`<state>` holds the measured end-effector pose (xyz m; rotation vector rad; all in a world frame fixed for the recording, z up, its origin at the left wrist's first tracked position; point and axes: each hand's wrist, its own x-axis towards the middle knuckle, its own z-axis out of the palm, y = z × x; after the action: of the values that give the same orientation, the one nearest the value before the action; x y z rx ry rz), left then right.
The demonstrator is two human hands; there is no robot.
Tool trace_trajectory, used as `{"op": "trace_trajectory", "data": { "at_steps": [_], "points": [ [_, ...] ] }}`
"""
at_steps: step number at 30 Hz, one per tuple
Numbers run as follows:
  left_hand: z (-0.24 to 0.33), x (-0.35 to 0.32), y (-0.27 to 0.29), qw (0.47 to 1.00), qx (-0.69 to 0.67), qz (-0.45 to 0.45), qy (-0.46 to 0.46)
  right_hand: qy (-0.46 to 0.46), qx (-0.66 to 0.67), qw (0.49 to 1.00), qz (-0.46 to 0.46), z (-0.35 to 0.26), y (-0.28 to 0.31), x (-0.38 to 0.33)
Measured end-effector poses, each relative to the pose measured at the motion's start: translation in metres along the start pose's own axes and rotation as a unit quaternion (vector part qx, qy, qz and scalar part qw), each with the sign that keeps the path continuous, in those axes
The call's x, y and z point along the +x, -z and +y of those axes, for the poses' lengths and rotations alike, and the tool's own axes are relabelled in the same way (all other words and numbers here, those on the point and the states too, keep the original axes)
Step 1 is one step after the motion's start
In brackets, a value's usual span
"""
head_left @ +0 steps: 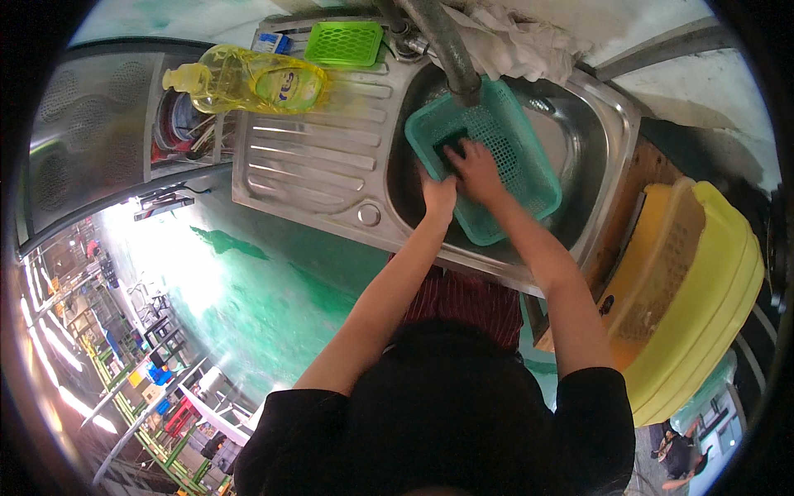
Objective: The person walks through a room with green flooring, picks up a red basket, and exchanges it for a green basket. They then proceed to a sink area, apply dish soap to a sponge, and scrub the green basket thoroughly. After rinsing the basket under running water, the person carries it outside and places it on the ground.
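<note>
A teal plastic basket (542, 178) with a perforated bottom sits tilted in the steel sink bowl (591, 136), below the faucet (453, 58). My left hand (438, 195) grips the basket's left wall near its front corner; its fingertips are partly hidden. Reaching inside the basket, my right hand (478, 172) presses a dark green scouring pad (449, 147) against the left inner wall. The fingers partly cover this pad, so its full shape does not show.
A yellow dish-soap bottle (248, 81) lies across the ribbed drainboard (310, 153), beside a bright green soap tray (344, 44) and a small blue package (272, 43). White cloth (517, 41) hangs behind the faucet. Yellow and orange baskets (703, 289) stand right of the sink. Another person (686, 463) is at lower right.
</note>
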<state>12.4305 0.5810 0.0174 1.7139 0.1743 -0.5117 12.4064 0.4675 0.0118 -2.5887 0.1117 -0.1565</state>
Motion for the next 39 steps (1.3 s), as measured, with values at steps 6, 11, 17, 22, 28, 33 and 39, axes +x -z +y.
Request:
{"op": "trace_trajectory", "data": {
  "at_steps": [6, 11, 17, 22, 28, 33, 39],
  "points": [
    [0.02, -0.014, -0.021, 0.988, -0.096, -0.023, 0.122, -0.174, -0.103, 0.97, 0.131, 0.039, 0.019, 0.018],
    [0.033, -0.017, -0.018, 0.991, -0.077, -0.045, 0.097, -0.07, -0.015, 0.996, 0.061, -0.004, 0.0, 0.004],
    [0.046, -0.025, -0.018, 0.99, -0.126, -0.015, 0.066, -0.179, -0.036, 0.974, 0.132, 0.031, 0.013, 0.02],
    [0.016, -0.007, -0.005, 0.987, -0.152, -0.018, 0.048, -0.005, 0.01, 1.0, -0.009, -0.011, -0.012, -0.011],
    [0.01, 0.001, -0.022, 0.995, -0.095, -0.022, -0.001, -0.193, -0.12, 0.962, 0.151, 0.044, 0.01, 0.017],
    [0.008, 0.006, -0.018, 0.999, -0.018, -0.034, 0.007, -0.025, -0.021, 0.999, -0.022, 0.014, 0.001, -0.004],
    [0.028, 0.003, -0.021, 0.999, 0.011, -0.041, -0.007, -0.135, -0.066, 0.987, 0.058, 0.05, 0.021, 0.029]
  ]
}}
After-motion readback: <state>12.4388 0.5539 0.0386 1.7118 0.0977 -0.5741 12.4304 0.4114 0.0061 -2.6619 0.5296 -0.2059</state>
